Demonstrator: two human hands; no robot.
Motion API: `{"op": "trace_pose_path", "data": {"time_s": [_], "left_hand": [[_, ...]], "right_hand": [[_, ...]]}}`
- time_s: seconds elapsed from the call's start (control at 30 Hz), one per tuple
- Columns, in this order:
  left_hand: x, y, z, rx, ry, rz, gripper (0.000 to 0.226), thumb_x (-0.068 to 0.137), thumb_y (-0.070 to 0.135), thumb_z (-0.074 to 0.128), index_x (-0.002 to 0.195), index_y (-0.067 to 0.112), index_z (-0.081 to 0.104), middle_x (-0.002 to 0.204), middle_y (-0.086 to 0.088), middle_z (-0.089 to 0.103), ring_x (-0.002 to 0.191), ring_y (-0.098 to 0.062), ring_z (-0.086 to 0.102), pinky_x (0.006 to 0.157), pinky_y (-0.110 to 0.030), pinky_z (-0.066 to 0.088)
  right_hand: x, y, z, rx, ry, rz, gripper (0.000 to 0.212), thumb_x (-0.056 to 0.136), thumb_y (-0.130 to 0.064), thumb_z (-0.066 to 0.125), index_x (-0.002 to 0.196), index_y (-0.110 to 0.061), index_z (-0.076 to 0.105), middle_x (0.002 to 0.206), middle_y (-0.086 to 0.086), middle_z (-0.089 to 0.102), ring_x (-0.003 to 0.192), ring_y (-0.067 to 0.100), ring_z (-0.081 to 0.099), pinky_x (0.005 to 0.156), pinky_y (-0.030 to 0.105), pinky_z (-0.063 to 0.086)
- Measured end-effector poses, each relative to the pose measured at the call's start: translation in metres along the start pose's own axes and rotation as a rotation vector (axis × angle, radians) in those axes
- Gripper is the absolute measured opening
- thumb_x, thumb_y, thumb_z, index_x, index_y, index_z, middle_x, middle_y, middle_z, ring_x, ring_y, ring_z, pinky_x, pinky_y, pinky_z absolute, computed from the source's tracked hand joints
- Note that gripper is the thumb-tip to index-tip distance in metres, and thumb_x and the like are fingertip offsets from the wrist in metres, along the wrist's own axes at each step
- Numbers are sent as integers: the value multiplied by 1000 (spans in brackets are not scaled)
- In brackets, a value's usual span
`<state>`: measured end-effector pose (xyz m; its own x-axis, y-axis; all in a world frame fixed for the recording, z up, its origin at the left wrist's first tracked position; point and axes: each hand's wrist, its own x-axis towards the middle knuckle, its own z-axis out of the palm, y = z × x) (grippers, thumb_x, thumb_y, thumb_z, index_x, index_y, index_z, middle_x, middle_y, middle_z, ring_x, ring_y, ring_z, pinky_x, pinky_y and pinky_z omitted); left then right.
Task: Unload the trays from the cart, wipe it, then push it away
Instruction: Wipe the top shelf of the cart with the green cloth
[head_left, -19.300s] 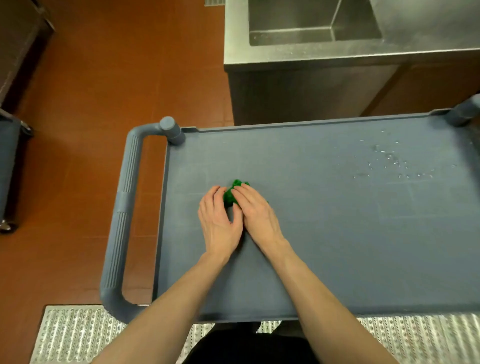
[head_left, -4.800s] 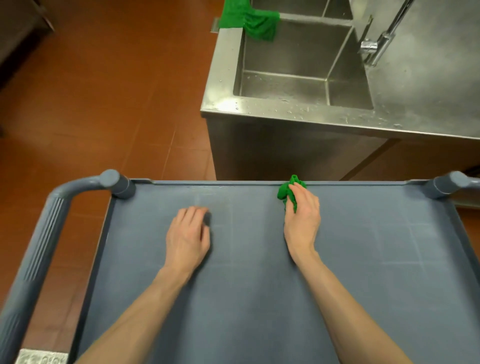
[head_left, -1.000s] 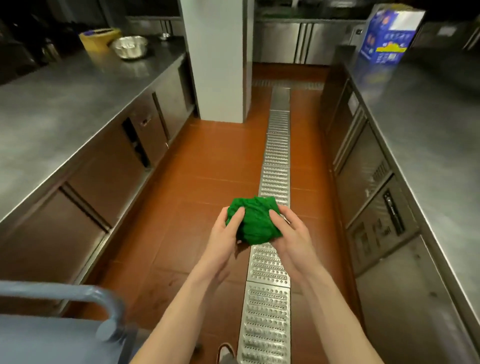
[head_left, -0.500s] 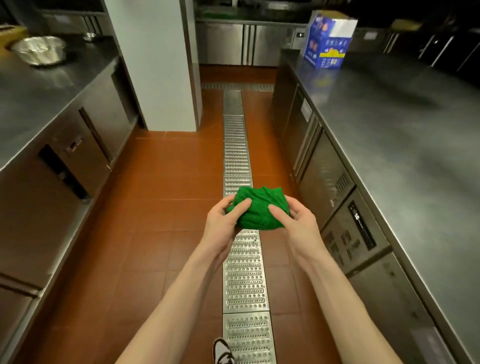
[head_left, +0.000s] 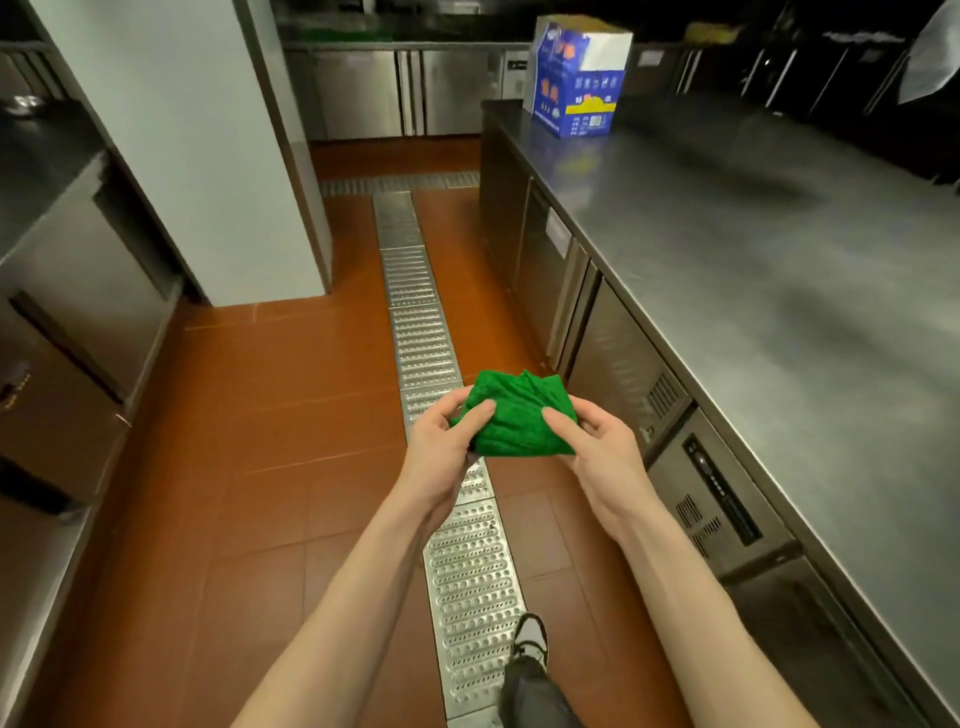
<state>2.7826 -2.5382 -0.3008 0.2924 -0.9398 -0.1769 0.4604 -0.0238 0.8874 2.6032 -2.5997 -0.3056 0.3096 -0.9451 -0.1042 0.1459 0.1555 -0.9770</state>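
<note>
While both hands pinch it, the green cloth sits bunched between them at waist height over the floor drain grate: left hand has thumb on top and fingers curled under the left edge, right hand has thumb on the near face and fingers behind the right edge, so each grip is clamped on the cloth. Judging by the folds it is soft, light and limp, with no stiffness to lean on; likely damp, so it may cling. Best hold is a full wad in one palm, or two corners if it needs shaking out. Slip risk looks low, nothing fragile. Cart is not in view, so its position can't be called from here. Room: a straight aisle of red floor tile runs ahead, steel bench edge close on the right with cabinet fronts below, another unit on the left, white pillar narrowing the left side further on. Blue carton stands on the bench's far end, well apart. One shoe is on the grate, whose surface could catch cart wheels.
</note>
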Motion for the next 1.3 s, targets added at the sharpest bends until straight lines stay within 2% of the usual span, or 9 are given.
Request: {"op": "trace_pose_path", "data": {"time_s": [0.07,0.2,0.4,0.53,0.67,0.9,1.17,1.3], "left_hand": [[32,1,5,4,9,-19,26,103,4,63,128,5,69,123,-21,75,108,-31,75,90,-41,63],[99,9,18,5,-16,-30,24,104,2,60,127,2,68,121,-22,75,103,-28,75,83,-38,64],[213,32,50,-8,-64,-64,24,106,2,57,128,2,66,119,-21,75,98,-24,77,75,-35,64],[290,49,66,7,-46,-45,23,106,4,58,128,4,66,116,-19,76,99,-24,77,79,-37,65],[356,61,71,11,-20,-1,19,104,4,61,120,6,70,112,-17,77,99,-25,77,86,-41,65],[458,70,70,34,19,-12,16,102,6,65,117,6,71,102,-10,81,90,-21,79,69,-32,63],[601,80,68,81,-51,-31,22,103,6,63,125,3,69,112,-15,79,102,-25,77,82,-37,64],[678,94,73,117,-114,-50,22,102,5,65,124,2,69,108,-14,80,100,-26,77,85,-38,65]], "right_hand": [[29,1,-2,-2,36,-12,38,86,-28,80,123,-18,75,122,7,76,120,26,70,110,56,50],[92,-3,-7,-8,103,-53,43,80,-34,83,121,-24,76,122,5,77,121,25,70,109,54,51],[208,-25,-24,-14,118,-71,43,81,-32,82,122,-20,75,119,7,77,118,26,71,108,56,51],[287,-40,-26,15,95,-62,41,88,-22,78,128,-15,71,121,6,77,119,24,71,109,54,51],[352,-53,-24,30,59,-58,28,95,-11,74,123,-17,73,119,7,78,116,23,72,108,52,52],[450,-56,-21,26,79,-16,29,96,-12,74,124,-18,71,118,3,78,115,20,73,106,48,55],[574,-57,-10,14,188,-34,25,96,-13,74,116,-26,73,113,0,80,110,18,75,100,45,58],[636,-60,-4,40,270,-28,25,96,-15,74,119,-23,72,114,1,79,109,20,75,98,43,60]]}}
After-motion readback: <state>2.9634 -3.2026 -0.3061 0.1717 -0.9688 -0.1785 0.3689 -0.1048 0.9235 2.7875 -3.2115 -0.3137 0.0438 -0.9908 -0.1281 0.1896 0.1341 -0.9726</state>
